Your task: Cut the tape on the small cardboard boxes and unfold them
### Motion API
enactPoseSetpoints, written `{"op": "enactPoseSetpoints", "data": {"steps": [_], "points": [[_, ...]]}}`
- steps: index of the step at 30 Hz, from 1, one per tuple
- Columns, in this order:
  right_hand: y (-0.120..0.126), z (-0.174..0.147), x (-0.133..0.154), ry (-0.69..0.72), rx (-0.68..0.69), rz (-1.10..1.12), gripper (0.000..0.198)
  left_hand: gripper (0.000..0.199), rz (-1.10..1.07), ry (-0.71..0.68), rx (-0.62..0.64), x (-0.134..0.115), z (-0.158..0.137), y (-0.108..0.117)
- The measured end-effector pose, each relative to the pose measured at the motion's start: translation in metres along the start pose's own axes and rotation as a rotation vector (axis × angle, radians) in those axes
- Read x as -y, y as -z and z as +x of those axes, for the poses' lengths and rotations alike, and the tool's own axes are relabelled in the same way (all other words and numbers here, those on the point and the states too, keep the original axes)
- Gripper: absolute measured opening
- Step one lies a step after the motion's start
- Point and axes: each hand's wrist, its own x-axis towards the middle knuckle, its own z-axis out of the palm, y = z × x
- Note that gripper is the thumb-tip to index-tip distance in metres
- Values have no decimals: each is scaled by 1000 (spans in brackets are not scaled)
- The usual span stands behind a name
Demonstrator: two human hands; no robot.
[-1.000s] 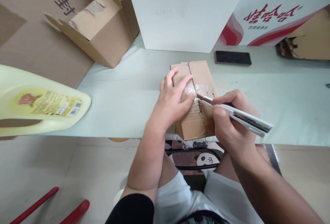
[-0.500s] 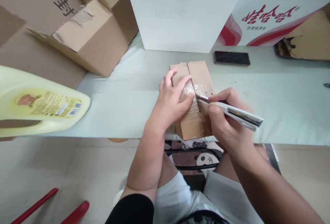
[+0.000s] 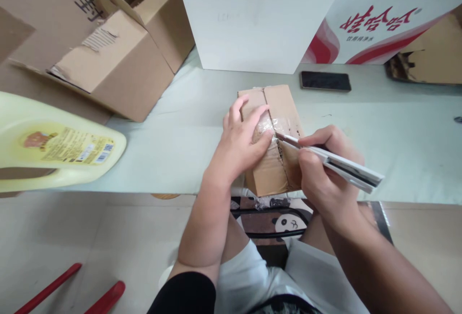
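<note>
A small cardboard box [image 3: 267, 176] with clear tape across its top sits at the front edge of the cloth-covered table. My left hand [image 3: 241, 143] rests on the top of this box, fingers spread and thumb beside the centre seam. In my right hand [image 3: 327, 167] is a white utility knife [image 3: 355, 169], pinched between thumb and fingers. Its blade tip meets the seam close to my left thumb, where the tape looks torn. The handle points away to the lower right.
Behind the box stand a white box [image 3: 256, 20] and a red-and-white printed carton [image 3: 378, 25]. A phone [image 3: 325, 81] lies in front of them. Open cardboard boxes [image 3: 137, 78] fill the back left, and a pale yellow jug [image 3: 108, 136] is at the left.
My right hand and the knife handle have shifted a little to the right; the blade tip stays at the seam. The open cardboard box at the back left has tipped leftward and down.
</note>
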Motion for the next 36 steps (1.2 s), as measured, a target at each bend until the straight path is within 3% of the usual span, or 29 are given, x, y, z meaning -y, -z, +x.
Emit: {"op": "enactPoseSetpoints", "data": {"steps": [10,20,36], "points": [[0,1,2,11,-34,-10,7,46,-20,7,10,-1,0,1],[0,6,2,-3,55,15,9,46,-13,-14,9,-2,0,1],[2,-1,-5,-52,67,114,11,48,-7,-4,15,-1,1,1]]}}
